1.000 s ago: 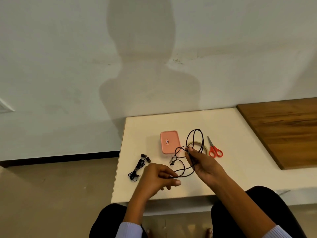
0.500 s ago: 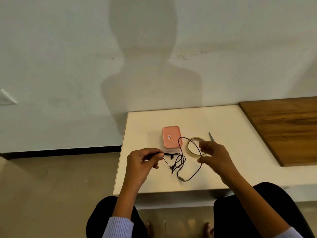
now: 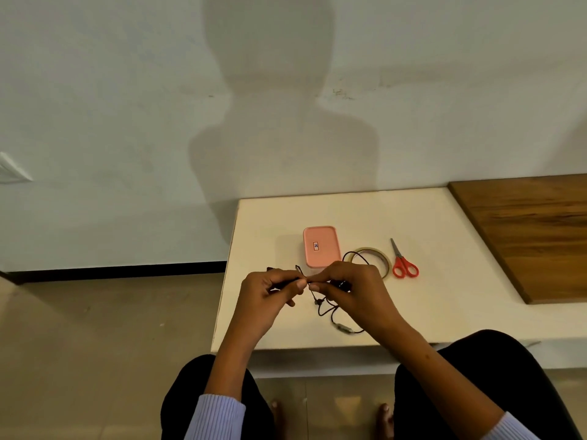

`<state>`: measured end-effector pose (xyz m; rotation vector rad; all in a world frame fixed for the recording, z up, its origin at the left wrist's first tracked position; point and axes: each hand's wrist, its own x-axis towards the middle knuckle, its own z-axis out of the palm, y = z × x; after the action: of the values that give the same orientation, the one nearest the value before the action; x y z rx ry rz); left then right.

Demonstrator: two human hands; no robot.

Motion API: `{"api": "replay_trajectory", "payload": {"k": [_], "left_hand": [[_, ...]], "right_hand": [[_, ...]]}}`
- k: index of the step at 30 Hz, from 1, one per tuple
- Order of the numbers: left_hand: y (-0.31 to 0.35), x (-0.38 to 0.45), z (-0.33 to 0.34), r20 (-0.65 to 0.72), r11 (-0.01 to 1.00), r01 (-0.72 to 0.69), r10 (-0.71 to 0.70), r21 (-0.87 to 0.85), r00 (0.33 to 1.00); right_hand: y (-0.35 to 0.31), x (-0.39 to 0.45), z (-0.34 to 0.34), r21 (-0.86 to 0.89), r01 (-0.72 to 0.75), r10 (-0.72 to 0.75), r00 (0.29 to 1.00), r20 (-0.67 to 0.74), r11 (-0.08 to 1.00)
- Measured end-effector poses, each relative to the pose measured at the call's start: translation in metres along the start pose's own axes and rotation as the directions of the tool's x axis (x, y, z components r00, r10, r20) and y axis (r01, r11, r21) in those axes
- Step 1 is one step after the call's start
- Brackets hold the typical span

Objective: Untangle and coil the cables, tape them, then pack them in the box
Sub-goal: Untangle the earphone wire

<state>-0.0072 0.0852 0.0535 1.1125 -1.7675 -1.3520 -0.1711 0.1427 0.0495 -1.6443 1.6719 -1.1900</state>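
Note:
A thin black earphone cable [image 3: 330, 308] hangs in loose loops between my hands over the white table [image 3: 273, 335]. My left hand [image 3: 270, 293] pinches one stretch of it between thumb and forefinger. My right hand [image 3: 352, 290] pinches the cable just beside that, fingertips almost touching the left ones. The cable's plug end trails on the table below. A closed pink box [image 3: 320, 246] lies just behind my hands. A roll of clear tape [image 3: 379, 260] sits right of the box, partly behind my right hand.
Red-handled scissors [image 3: 403, 265] lie right of the tape roll. A dark wooden board [image 3: 533, 230] covers the table's right part. A white wall rises behind the table, and the floor drops away at the left edge.
My hands have come together from apart; the right one moved left to pinch the cable beside the left hand. The second earphone bundle seen at the left a second ago is out of sight.

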Motion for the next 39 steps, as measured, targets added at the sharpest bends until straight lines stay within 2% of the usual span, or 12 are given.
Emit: {"api": "replay_trajectory", "payload": {"k": [6, 10, 16, 21, 24, 28, 31, 34, 39], "left_hand": [[-0.003, -0.001, -0.012, -0.100, 0.999, 0.049, -0.049, -0.008, 0.994], [-0.011, 0.001, -0.022, -0.210, 0.993, 0.097, -0.109, -0.065, 0.972], [-0.019, 0.002, -0.025, -0.312, 0.992, 0.125, -0.124, -0.017, 0.942], [-0.025, 0.003, -0.009, -0.277, 0.975, 0.106, -0.049, 0.195, 0.960], [-0.020, 0.004, 0.004, -0.241, 0.945, 0.072, 0.007, 0.318, 0.971], [-0.009, 0.001, 0.026, -0.101, 0.966, -0.112, 0.138, 0.231, 0.985], [-0.003, 0.002, 0.037, -0.037, 0.964, -0.196, 0.206, 0.179, 0.978], [-0.006, 0.006, 0.040, -0.058, 0.966, -0.197, 0.209, 0.166, 0.976], [-0.011, 0.010, 0.038, -0.052, 0.989, -0.107, 0.113, 0.105, 0.992]], "right_hand": [[0.010, 0.006, -0.017, -0.092, -0.013, 0.018, 0.998, 0.056, 0.996], [0.024, 0.007, -0.036, -0.148, -0.032, 0.033, 0.999, 0.003, 0.988], [0.034, 0.006, -0.045, -0.101, -0.067, 0.062, 0.997, -0.050, 0.993], [0.035, 0.005, -0.046, -0.134, -0.066, 0.051, 0.992, -0.115, 0.989], [0.032, 0.007, -0.038, -0.227, -0.035, 0.015, 0.996, -0.087, 0.973], [0.027, 0.008, -0.024, -0.295, 0.008, -0.012, 1.000, -0.011, 0.955], [0.025, 0.008, -0.017, -0.306, 0.033, -0.026, 0.999, 0.028, 0.951], [0.024, 0.008, -0.014, -0.286, 0.030, -0.016, 0.999, 0.050, 0.958], [0.030, 0.006, -0.017, -0.228, -0.031, 0.048, 0.996, 0.070, 0.973]]}}
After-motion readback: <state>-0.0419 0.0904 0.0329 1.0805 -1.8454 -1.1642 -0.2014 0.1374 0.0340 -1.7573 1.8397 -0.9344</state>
